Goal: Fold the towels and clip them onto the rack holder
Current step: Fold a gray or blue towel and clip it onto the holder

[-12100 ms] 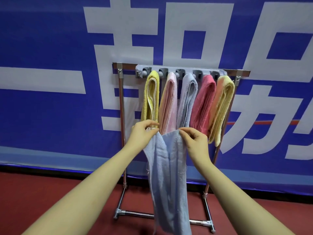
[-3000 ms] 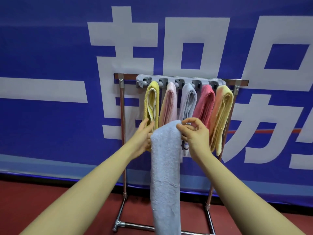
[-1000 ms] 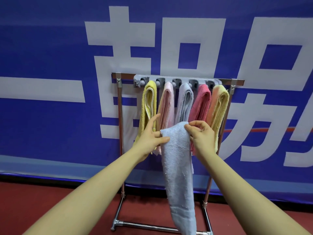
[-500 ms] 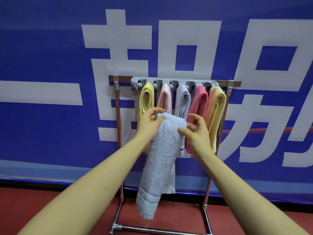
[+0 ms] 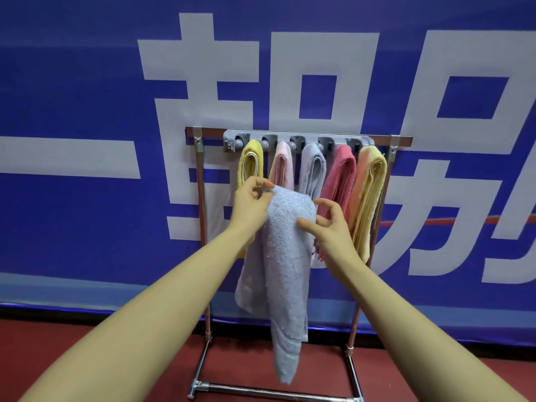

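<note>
From the head camera I see my left hand (image 5: 251,205) pinching the top fold of the light blue towel (image 5: 285,265), which drapes down in front of the rack (image 5: 298,136). My right hand (image 5: 326,227) sits just beside the towel's right edge, thumb touching the cloth, fingers loosely curled and spread, gripping nothing. Behind them five folded towels hang clipped in the grey holder (image 5: 297,140): yellow (image 5: 251,162), pale pink (image 5: 282,166), pale blue (image 5: 312,169), deep pink (image 5: 340,178), peach-yellow (image 5: 367,198). The rack stands on a red floor (image 5: 87,343) against a blue banner (image 5: 87,111).
</note>
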Demonstrator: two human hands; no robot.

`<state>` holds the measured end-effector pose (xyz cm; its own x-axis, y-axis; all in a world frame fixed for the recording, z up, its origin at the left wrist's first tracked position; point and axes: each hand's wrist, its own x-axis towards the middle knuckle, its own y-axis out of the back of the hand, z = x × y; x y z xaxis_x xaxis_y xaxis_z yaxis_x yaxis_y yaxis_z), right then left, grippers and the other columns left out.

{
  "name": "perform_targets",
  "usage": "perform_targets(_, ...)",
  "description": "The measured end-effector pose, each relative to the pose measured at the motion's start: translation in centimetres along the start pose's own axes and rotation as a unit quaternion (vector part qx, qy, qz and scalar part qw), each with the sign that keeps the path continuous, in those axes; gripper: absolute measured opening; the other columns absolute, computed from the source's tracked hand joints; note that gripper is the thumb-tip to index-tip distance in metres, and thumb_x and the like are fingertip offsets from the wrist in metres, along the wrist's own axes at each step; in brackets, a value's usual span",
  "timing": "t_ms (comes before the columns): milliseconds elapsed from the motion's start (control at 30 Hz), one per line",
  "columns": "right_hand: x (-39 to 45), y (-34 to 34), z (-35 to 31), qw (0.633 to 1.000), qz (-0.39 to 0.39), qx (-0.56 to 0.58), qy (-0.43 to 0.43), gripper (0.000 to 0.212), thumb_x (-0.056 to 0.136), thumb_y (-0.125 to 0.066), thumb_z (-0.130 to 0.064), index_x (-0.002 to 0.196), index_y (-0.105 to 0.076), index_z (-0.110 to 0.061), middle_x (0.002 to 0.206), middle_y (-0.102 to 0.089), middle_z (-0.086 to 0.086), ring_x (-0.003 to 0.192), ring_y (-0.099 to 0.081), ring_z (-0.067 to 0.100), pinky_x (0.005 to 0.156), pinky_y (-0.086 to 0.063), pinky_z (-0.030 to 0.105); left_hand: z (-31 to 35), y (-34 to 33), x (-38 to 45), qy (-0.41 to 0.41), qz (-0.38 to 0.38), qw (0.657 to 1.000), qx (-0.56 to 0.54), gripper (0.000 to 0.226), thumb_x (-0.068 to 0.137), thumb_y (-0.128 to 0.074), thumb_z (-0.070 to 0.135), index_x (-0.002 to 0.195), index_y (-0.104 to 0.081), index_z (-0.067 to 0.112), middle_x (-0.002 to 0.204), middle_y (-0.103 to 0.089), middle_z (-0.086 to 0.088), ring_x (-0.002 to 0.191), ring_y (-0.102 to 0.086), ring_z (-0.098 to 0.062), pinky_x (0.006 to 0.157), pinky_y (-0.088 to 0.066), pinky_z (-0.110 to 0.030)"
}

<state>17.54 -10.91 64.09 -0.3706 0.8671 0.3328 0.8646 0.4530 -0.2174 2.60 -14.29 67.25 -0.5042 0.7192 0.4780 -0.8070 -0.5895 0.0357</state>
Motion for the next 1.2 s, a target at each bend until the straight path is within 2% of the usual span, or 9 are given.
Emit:
perform_targets(167, -0.1, -0.1, 0.0, 0.999, 0.026, -0.014, 0.031, 0.038, 0.086, -0.061, 0.005, 0.117, -0.046, -0.012, 0.078, -0.07, 0.008, 0.063, -0.066, 0.006, 0.054, -0.05, 0.017, -0.2, 0.2, 0.1, 0.021, -0.004, 0.999, -0.028, 0.023, 0.091, -0.055, 0.005, 0.094, -0.056, 0.027, 0.072, -0.056, -0.009, 0.062, -0.047, -0.019, 0.057, -0.041, -0.024)
perform_targets(267, 0.3, -0.2, -0.3, 0.997, 0.032, -0.036, 0.055, 0.032, 0.087, -0.061, 0.003, 0.109, -0.051, -0.018, 0.08, -0.071, 0.009, 0.071, -0.067, 0.011, 0.068, -0.055, 0.024, -0.6, 0.4, -0.3, 0.069, -0.104, 0.991, -0.046, 0.037, 0.092, -0.057, 0.018, 0.121, -0.046, 0.039, 0.116, -0.061, -0.014, 0.098, -0.06, -0.023, 0.092, -0.049, -0.042)
perform_targets(367, 0.5, -0.1, -0.5, 0.995, 0.054, -0.059, 0.059, 0.029, 0.086, -0.062, 0.001, 0.107, -0.053, -0.017, 0.085, -0.071, 0.016, 0.076, -0.066, 0.018, 0.073, -0.054, 0.029, -1.1, 0.6, -1.1, 0.099, -0.161, 0.982, 0.003, 0.064, 0.09, -0.062, 0.023, 0.141, -0.027, 0.039, 0.145, -0.035, -0.006, 0.128, -0.044, -0.024, 0.107, -0.038, -0.048)
perform_targets(567, 0.3, 1.0, 0.0, 0.993, 0.077, -0.071, 0.048, 0.03, 0.086, -0.063, 0.001, 0.113, -0.054, -0.009, 0.082, -0.069, 0.012, 0.076, -0.065, 0.014, 0.073, -0.053, 0.025, -2.2, 0.3, -2.2, 0.151, -0.152, 0.974, -0.079, 0.071, 0.083, -0.064, -0.004, 0.135, -0.034, 0.034, 0.113, -0.063, -0.017, 0.09, -0.066, -0.019, 0.063, -0.054, -0.023)
perform_targets(767, 0.1, 2.5, -0.2, 0.996, 0.061, -0.059, 0.041, 0.031, 0.085, -0.062, 0.006, 0.11, -0.056, -0.012, 0.07, -0.063, 0.0, 0.064, -0.06, 0.005, 0.061, -0.049, 0.017, -1.4, -1.6, -2.5, 0.131, -0.054, 0.986, -0.092, 0.032, 0.084, -0.062, -0.006, 0.103, -0.052, 0.017, 0.098, -0.067, -0.023, 0.084, -0.065, -0.029, 0.081, -0.054, -0.043)
perform_targets(867, 0.2, 2.8, -0.2, 0.992, 0.098, -0.069, 0.046, 0.025, 0.084, -0.063, 0.005, 0.1, -0.059, -0.014, 0.069, -0.057, 0.003, 0.065, -0.055, 0.01, 0.063, -0.047, 0.022, -1.2, -1.8, -2.6, 0.104, -0.057, 0.99, -0.075, 0.023, 0.085, -0.058, -0.009, 0.092, -0.063, 0.012, 0.09, -0.066, -0.008, 0.079, -0.061, -0.018, 0.071, -0.053, -0.024)
perform_targets(933, 0.3, 2.6, -0.1, 0.988, 0.125, -0.071, 0.049, 0.021, 0.083, -0.064, 0.004, 0.095, -0.059, -0.013, 0.069, -0.056, 0.004, 0.064, -0.052, 0.01, 0.064, -0.045, 0.024, -1.0, -1.9, -2.8, 0.092, -0.055, 0.991, -0.078, 0.025, 0.086, -0.054, -0.012, 0.097, -0.067, 0.006, 0.095, -0.065, -0.002, 0.081, -0.061, -0.007, 0.073, -0.051, -0.012)
perform_targets(1033, 0.5, 2.4, -0.1, 0.984, 0.139, -0.09, 0.064, 0.019, 0.082, -0.067, 0.001, 0.096, -0.061, -0.011, 0.067, -0.056, 0.001, 0.065, -0.053, 0.009, 0.067, -0.047, 0.025, -0.9, -1.9, -2.7, 0.089, -0.048, 0.992, -0.08, 0.031, 0.087, -0.052, -0.011, 0.108, -0.068, 0.007, 0.107, -0.066, -0.003, 0.099, -0.062, -0.012, 0.092, -0.05, -0.025)
perform_targets(1200, 0.7, 1.9, -0.4, 0.979, 0.129, -0.117, 0.105, 0.021, 0.081, -0.066, 0.004, 0.098, -0.065, -0.008, 0.069, -0.058, -0.001, 0.062, -0.052, 0.002, 0.062, -0.046, 0.014, -1.0, -1.5, -2.3, 0.094, -0.063, 0.989, -0.093, 0.041, 0.086, -0.051, -0.012, 0.115, -0.066, 0.012, 0.113, -0.066, -0.004, 0.09, -0.064, -0.008, 0.082, -0.055, -0.025)
